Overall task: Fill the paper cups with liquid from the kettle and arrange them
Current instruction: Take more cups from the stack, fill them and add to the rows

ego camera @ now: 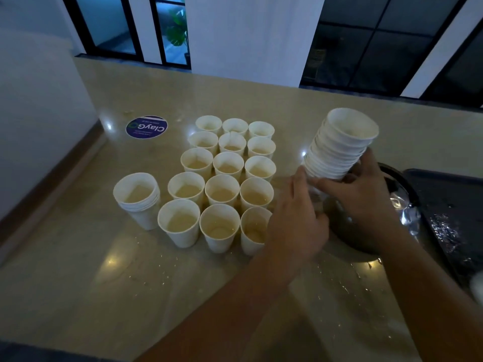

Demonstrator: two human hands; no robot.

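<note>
Several white paper cups [222, 189] holding pale liquid stand in three neat columns on the beige counter [78, 270]. A short stack of cups [137, 198], its top one filled, stands to their left. My right hand [363, 194] grips the lower end of a tall tilted stack of empty cups [339, 147] above a dark round vessel [347, 231]. My left hand [295, 220] is just left of that stack, fingers curled, thumb near the stack's bottom; whether it touches is unclear. It hides part of the nearest right-hand cup [252, 231].
A dark tray [449, 205] with crumpled foil [407, 212] lies at the right edge. A round blue sticker [146, 127] is on the counter behind the cups. Droplets speckle the near counter. A wall edges the left; dark windows stand behind.
</note>
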